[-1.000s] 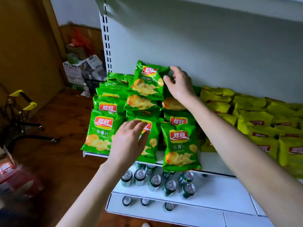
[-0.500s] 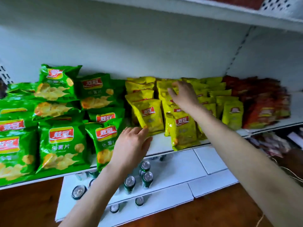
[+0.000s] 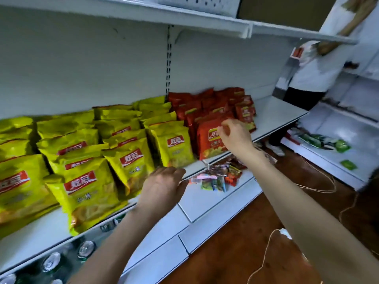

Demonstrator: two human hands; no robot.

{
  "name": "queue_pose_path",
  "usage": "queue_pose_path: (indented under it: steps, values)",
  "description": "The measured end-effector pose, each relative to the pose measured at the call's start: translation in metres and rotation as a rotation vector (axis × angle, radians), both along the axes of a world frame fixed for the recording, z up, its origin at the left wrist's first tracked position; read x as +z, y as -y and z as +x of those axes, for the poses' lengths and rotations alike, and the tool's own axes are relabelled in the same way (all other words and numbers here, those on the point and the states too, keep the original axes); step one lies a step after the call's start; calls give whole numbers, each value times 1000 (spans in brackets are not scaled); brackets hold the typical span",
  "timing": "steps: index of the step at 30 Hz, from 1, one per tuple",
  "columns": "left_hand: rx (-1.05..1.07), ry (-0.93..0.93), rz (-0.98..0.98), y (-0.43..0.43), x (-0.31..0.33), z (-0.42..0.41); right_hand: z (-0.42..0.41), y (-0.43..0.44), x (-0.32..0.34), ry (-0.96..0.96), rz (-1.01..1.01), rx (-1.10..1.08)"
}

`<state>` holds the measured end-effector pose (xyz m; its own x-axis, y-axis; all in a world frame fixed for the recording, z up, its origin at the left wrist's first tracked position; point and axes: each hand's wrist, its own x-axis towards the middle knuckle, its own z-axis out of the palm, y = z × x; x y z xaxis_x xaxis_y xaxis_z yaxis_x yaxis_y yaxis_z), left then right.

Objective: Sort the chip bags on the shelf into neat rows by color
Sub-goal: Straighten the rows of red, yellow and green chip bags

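1. Progress: on the shelf [image 3: 274, 112] the yellow chip bags [image 3: 131, 158] are grouped at the left. The red chip bags [image 3: 244, 111] stand just beside them at the right, and the two colours are not mixed. Colour separation appears complete in this section.
2. Remaining: the bags lean and overlap unevenly, so straightening the rows is probably still to do.
3. Count, yellow: four front-to-back columns, over a dozen bags.
4. Count, red: two columns, roughly eight bags. Overlap and blur prevent an exact figure.
5. Left grip [image 3: 162, 187]: flat, fingers straight, empty, above the front edge of the shelf near the yellow bags.
6. Right grip [image 3: 235, 136]: fingers curled at the top edge of the front red bag [image 3: 207, 144]. It cannot be told whether they pinch it.
7. Below: one pile of small packets [image 3: 217, 178].
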<state>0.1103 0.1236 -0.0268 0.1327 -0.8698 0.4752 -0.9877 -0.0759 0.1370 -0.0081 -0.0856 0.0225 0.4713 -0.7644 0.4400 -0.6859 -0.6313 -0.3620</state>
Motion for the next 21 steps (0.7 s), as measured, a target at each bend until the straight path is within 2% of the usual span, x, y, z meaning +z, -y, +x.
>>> queue_pose_path:
  steps: [5,12,17,21]
  values:
    - [-68,29,23,66,10,6,-35,37,-25,32,131,-37]
    - [-75,51,34,153,22,50,-26,68,-48,130,274,3]
    - [29,19,3,215,45,99,-8,86,-69,41,318,-34]
    - [91,34,123,269,51,141,10,91,-81,59,376,-44]
